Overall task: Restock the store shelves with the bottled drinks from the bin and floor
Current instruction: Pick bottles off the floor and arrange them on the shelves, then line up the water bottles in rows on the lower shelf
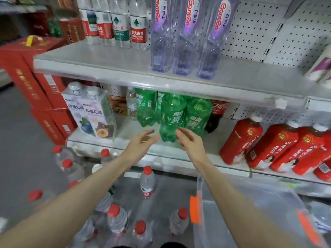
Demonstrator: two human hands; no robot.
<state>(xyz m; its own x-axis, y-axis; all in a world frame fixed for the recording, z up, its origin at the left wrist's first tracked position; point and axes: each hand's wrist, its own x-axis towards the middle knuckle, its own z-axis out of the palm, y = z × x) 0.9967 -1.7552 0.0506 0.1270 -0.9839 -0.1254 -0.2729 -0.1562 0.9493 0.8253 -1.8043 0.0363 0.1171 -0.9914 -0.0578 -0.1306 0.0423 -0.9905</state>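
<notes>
Down at the near edge of the lower grey metal shelf [211, 149], a green plastic soda bottle [172, 119] stands upright in front of a row of matching green bottles [146, 108]. Both bare arms reach forward to it. The left hand [143, 142] is just left of its base and the right hand [189, 142] just right, fingers loosely spread and gripping nothing. Motion blur makes it impossible to tell whether either hand touches the bottle.

To the right of the green row stands a dark cola bottle with a red label [215, 115], and further right are red-wrapped juice bottles with white caps [240, 140]. To the left sit white drink cartons printed with fruit [89, 115].

On the upper grey shelf [100, 63] are tall clear purple-tinted water bottles [183, 42] and, far left, clear water bottles with red-and-green labels [120, 27].

Near on the floor stand several clear water bottles with red caps [147, 181]. At near right is a clear plastic bin with orange latches [215, 221]. Red cardboard boxes [26, 77] are stacked at far left.
</notes>
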